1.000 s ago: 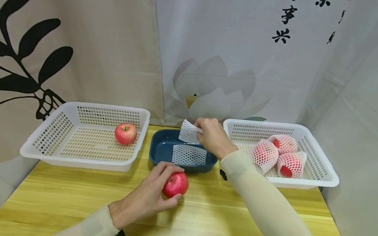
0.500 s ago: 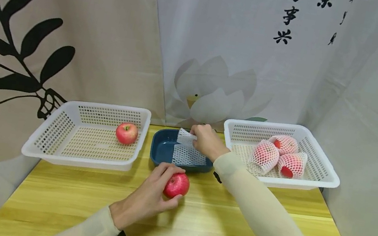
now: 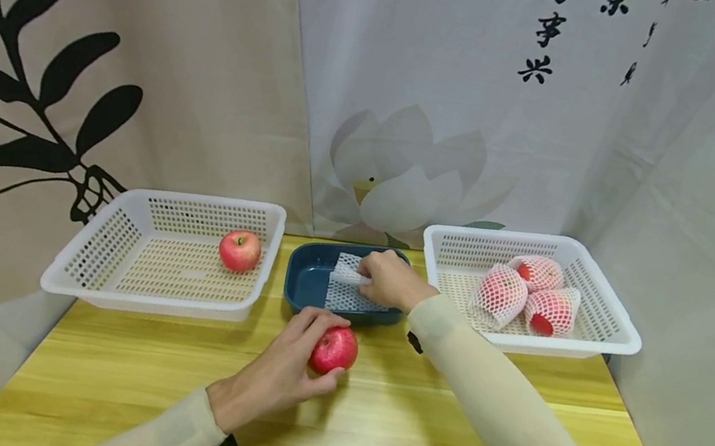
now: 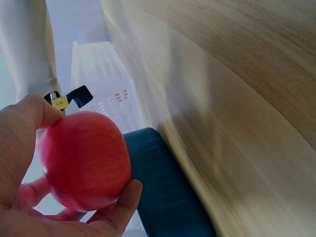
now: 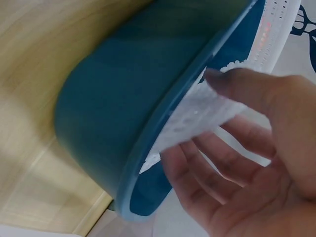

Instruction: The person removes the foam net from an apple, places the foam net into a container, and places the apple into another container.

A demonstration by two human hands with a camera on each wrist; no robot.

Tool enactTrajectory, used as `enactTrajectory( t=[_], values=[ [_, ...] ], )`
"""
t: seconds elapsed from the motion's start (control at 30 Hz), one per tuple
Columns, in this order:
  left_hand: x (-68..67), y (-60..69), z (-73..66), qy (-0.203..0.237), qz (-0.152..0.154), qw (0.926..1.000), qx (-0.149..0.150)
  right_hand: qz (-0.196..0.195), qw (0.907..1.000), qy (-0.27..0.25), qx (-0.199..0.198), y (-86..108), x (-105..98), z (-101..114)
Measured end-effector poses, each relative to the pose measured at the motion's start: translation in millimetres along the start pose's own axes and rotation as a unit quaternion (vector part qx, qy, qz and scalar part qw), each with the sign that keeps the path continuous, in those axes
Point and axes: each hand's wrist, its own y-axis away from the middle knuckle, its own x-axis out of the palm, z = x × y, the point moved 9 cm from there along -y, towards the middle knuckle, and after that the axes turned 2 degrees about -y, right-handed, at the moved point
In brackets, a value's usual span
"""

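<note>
Left hand (image 3: 280,377): fingers and thumb curled round a bare apple (image 3: 335,351), part-closed to its width. The apple is above the table (image 3: 398,438), just in front of the dish (image 3: 305,277); contact with the table cannot be confirmed. No change in position over the last second.

Right hand (image 3: 393,281): thumb and fingers nearly closed, pinching a net (image 3: 345,269). Change: this hand has brought the net down and nearer, from the dish's back edge to over its interior. Judgement: net handling is in progress at the dish; the apple has no net on it yet.

Dish: holds flat netting (image 3: 344,300), partly overlapped by the held net. Number of pieces cannot be determined.

Left basket (image 3: 170,308): contains one unwrapped fruit (image 3: 240,251), near its right wall.

Right basket (image 3: 620,341): contains three wrapped apples (image 3: 501,292), grouped toward its middle and right.
</note>
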Motion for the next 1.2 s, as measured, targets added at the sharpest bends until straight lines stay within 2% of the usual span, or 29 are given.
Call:
enactTrajectory(
  t=[0.23,0.43,0.7,1.0,1.2],
  values=[
    [1.0,0.0,1.8,-0.001,0.004,1.0000,-0.003,0.035,0.9993,-0.012,0.007,11.0,6,-2],
    [0.8,-0.6,1.4,-0.006,-0.003,1.0000,0.004,0.032,0.9993,0.000,-0.018,13.2,9,-1],
    [2.0,-0.9,-0.5,0.001,-0.005,0.9999,0.010,0.052,0.9984,0.015,-0.016,17.2,17,-5],
    [-0.6,1.1,1.9,0.000,-0.006,1.0000,0.006,0.047,0.9987,0.020,-0.002,19.6,16,-4],
    [-3.8,3.2,2.7,-0.001,-0.010,0.9999,0.007,0.031,0.9993,0.016,-0.007,25.7,12,-1]
  ],
)
